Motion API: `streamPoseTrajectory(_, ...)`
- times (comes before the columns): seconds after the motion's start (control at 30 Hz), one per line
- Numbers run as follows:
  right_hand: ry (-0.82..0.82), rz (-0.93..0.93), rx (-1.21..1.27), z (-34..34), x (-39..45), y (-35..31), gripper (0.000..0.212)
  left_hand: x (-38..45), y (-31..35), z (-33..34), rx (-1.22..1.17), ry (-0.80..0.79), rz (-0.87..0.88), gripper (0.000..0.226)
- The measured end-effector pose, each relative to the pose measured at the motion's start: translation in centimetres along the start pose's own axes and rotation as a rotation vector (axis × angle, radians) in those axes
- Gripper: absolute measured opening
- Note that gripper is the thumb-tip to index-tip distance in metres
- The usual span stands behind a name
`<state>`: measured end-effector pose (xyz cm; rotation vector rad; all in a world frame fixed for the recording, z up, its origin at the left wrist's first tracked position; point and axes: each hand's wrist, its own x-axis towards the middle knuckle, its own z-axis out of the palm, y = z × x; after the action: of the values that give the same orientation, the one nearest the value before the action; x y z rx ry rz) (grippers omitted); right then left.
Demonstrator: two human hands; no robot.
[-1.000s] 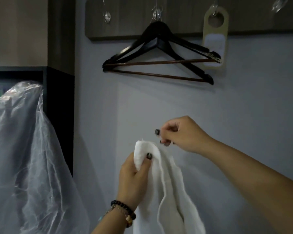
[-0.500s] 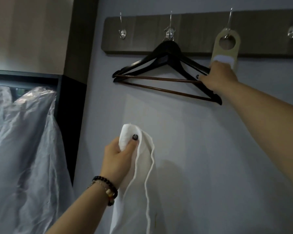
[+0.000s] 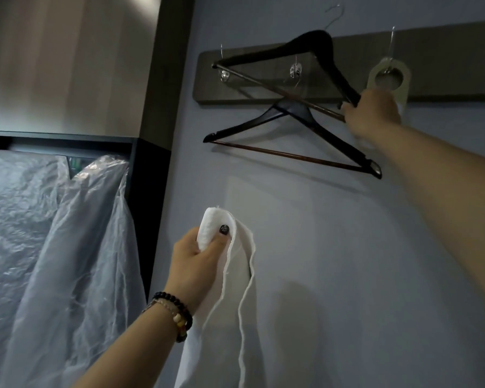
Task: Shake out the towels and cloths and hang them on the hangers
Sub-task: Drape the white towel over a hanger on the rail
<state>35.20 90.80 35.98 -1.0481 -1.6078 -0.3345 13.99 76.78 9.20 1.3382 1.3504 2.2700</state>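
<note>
Nothing's hung yet. The white towel (image 3: 230,289) is bunched in my left hand (image 3: 196,261), thumb clamped over its top fold, the rest dangling along the wall. My right hand (image 3: 371,113) is closed round the end of one black hanger (image 3: 314,54), tilted, hook clear of the rack (image 3: 445,63). The second hanger (image 3: 297,135) hangs below. Next is draping.

Right hand (image 3: 371,113) lifted front hanger (image 3: 305,56) off hook.
</note>
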Motion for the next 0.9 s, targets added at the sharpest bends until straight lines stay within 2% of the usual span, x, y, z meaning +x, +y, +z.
streamPoseTrajectory(0.1, 0.021, -0.023, 0.069, -0.7, -0.6, 0.7, 0.036, -0.7, 0.2, -0.2, -0.002, 0.005, 0.006, 0.027)
streamPoseTrajectory(0.2, -0.029, -0.072, 0.113, -1.0, -3.9, 2.5, 0.030, -1.9, 0.4, -0.2, 0.008, -0.004, 0.008, 0.031)
streamPoseTrajectory(0.3, -0.104, -0.107, 0.143, -1.0, -9.8, 4.7, 0.024, -3.2, 0.4, 0.2, 0.004, -0.013, -0.017, 0.038)
streamPoseTrajectory(0.43, -0.269, -0.032, 0.238, -0.8, -19.7, 8.1, 0.021, -5.8, 0.7, 2.0, -0.076, -0.051, -0.116, 0.051)
streamPoseTrajectory(0.63, -0.369, 0.098, 0.353, -2.6, -33.2, 13.7, 0.019, -11.5, 0.4, 6.1, -0.071, -0.054, -0.233, 0.025)
streamPoseTrajectory(0.83, -0.458, 0.170, 0.419, -6.8, -42.6, 17.6, 0.015, -16.9, -3.5, 8.1, 0.034, 0.013, -0.331, 0.012)
streamPoseTrajectory(0.9, -0.509, 0.180, 0.425, -8.0, -45.5, 18.3, 0.020, -18.6, -3.9, 8.3, 0.003, 0.022, -0.349, 0.014)
